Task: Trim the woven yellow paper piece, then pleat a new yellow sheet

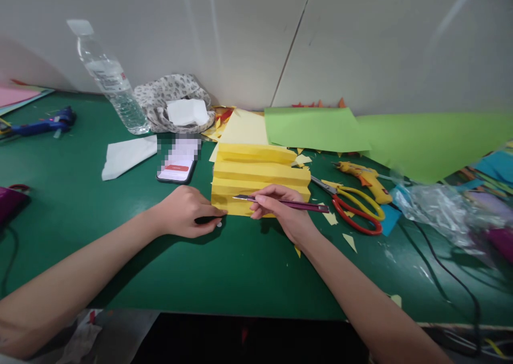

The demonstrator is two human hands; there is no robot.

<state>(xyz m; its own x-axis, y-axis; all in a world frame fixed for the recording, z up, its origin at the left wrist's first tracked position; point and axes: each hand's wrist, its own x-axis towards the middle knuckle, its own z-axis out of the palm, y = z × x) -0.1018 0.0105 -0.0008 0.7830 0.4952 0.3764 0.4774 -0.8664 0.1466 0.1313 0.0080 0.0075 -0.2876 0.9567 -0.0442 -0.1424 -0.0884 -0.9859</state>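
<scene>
A sheet of yellow paper (260,170), folded in pleats, lies in front of me on the green table. My left hand (186,211) rests at its lower left corner, fingers curled, with the index finger and thumb closed at the paper's edge. Over the paper's lower right part, my right hand (282,206) grips a utility knife (306,206) with a dark purple handle. The knife's bare blade points left and lies above the lowest pleats. Whether the blade touches the paper I cannot tell.
Scissors (355,206) with red and yellow handles and a yellow glue gun (366,179) lie right of the paper, among scraps. A phone (178,161), a water bottle (110,80) and a blue glue gun (44,124) are left. Green sheets (316,129) lie behind.
</scene>
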